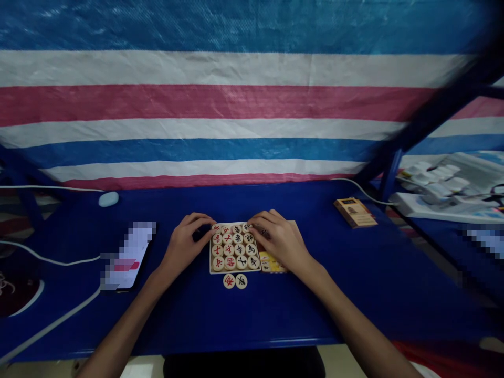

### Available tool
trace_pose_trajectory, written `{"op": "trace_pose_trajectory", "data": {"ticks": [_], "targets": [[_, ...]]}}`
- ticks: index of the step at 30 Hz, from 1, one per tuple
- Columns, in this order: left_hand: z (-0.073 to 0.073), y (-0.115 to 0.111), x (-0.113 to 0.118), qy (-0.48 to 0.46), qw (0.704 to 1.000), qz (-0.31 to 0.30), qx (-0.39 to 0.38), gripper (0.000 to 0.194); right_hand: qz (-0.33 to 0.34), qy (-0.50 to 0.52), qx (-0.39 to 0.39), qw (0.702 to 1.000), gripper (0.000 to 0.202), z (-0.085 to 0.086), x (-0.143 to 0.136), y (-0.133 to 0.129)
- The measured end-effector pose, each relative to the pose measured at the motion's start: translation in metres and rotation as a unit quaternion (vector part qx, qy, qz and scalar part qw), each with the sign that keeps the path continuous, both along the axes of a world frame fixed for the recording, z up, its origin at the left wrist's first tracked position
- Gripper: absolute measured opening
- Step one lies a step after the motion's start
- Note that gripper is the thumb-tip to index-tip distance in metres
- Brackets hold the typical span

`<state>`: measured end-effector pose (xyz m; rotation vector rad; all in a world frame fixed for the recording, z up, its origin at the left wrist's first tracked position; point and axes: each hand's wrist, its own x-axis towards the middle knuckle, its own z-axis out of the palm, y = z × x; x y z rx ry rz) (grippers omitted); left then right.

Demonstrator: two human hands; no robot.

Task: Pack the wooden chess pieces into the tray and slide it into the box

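A shallow white box [235,272] full of round Chinese chess pieces in rows, with red and black characters, lies on the blue table. My left hand [185,239] curls at its far left corner, thumb and fingertips closed on the edge beside a red piece. Opposite it, my right hand [280,236] has its thumb and fingers closed at the far right corner, partly covering the pieces there. Two loose Chinese chess pieces, one red [229,281] and one black [241,281], lie just in front of the box. Under my right hand is a yellow printed card [271,262], partly hidden.
A phone [132,257] with a cable lies left on the blue table [189,320], a pale earbud-like case [108,199] behind it. At right are a small brown box [355,212] and a power strip [441,207] with plugs. A striped tarp [236,105] hangs behind.
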<state>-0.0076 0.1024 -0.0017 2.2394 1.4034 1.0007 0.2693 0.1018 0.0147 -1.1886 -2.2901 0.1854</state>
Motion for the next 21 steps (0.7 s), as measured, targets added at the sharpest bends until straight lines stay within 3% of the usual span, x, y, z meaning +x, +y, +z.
{"op": "trace_pose_trajectory", "data": {"ticks": [6,11,16,18,21], "targets": [[0.0,-0.001,0.003,-0.007,1.0,0.0,0.014,0.013,-0.002,0.021,-0.005,1.0,0.019,-0.003,-0.002,0.002],[0.01,-0.013,0.007,-0.031,0.997,0.031,0.06,0.013,-0.01,0.049,0.005,0.999,0.021,0.008,-0.008,-0.012],[0.014,-0.066,0.023,-0.084,0.991,0.059,0.082,0.013,-0.023,0.14,-0.006,0.99,0.016,0.005,-0.024,-0.066],[0.007,-0.093,0.03,-0.079,0.991,0.053,0.089,0.016,-0.034,0.156,-0.027,0.987,0.016,-0.005,-0.03,-0.093],[-0.008,-0.126,0.036,-0.002,0.993,0.062,0.104,0.021,-0.073,0.163,-0.073,0.981,0.017,-0.025,-0.033,-0.124]]}}
